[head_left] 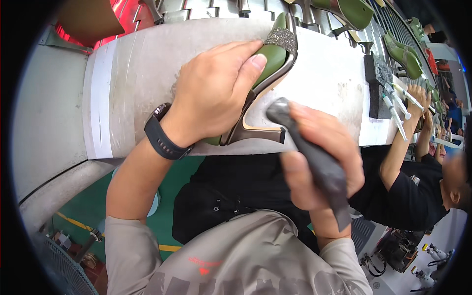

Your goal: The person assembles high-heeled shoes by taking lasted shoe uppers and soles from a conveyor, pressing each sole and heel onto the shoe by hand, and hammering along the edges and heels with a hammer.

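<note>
My left hand (pixel 211 93) is closed over a high-heeled shoe (pixel 281 40) lying on its side on the white-covered work surface. A green shoe last fills the shoe, and a glittering dark strap crosses it near the toe. The sole edge faces right; the bronze-grey heel (pixel 260 134) points right, close to the surface's near edge. Much of the shoe's side is hidden under my palm. My right hand (pixel 339 142), slightly blurred, wraps round a dark grey hand tool (pixel 319 162) with a rounded end. That end is just right of the sole, seemingly apart from it.
Beyond the work surface (pixel 142 59) runs a slatted metal conveyor (pixel 196 11) carrying more green shoes (pixel 400 54). At the right, several syringes (pixel 396 105) stand by a black block (pixel 377 73). A co-worker's arm (pixel 393 162) reaches in there. A fan (pixel 64 268) stands at lower left.
</note>
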A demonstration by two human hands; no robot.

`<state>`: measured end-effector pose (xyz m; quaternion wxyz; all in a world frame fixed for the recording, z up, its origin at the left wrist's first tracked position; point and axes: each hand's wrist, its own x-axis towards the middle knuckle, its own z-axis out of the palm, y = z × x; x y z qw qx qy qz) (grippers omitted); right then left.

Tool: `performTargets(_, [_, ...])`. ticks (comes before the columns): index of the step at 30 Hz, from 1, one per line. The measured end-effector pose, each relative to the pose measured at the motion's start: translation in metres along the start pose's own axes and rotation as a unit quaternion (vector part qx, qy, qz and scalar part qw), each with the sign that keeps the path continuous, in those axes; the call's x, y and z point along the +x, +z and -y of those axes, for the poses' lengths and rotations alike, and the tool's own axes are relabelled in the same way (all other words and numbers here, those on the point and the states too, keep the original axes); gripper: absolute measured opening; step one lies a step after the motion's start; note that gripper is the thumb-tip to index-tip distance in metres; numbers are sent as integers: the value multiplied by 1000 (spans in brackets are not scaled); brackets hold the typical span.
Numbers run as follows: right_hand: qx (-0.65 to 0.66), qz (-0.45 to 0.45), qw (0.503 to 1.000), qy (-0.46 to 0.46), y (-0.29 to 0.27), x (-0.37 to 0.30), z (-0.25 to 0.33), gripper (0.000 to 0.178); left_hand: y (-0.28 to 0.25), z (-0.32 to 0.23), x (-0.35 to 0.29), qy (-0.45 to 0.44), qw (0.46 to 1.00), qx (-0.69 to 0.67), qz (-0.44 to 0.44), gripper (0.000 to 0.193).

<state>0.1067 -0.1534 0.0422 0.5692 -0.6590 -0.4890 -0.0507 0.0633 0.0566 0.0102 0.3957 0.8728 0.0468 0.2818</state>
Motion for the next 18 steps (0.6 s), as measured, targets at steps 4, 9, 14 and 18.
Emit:
performTargets(4, [-51, 33, 997, -38, 18, 5, -13, 30, -6, -3, 1, -29, 997, -33, 70, 39])
performTargets(9, [1, 61, 984, 167, -23, -7, 6, 29, -19, -16, -9, -56, 980, -71, 179, 38])
performTargets(14, [-49, -34, 980, 188, -46, -37, -4, 32, -16, -35, -2, 9, 972, 18, 235, 76])
performTargets(18, [-60, -36, 996, 59, -41, -36, -11, 38, 5, -55, 8, 4, 965, 107, 241, 100])
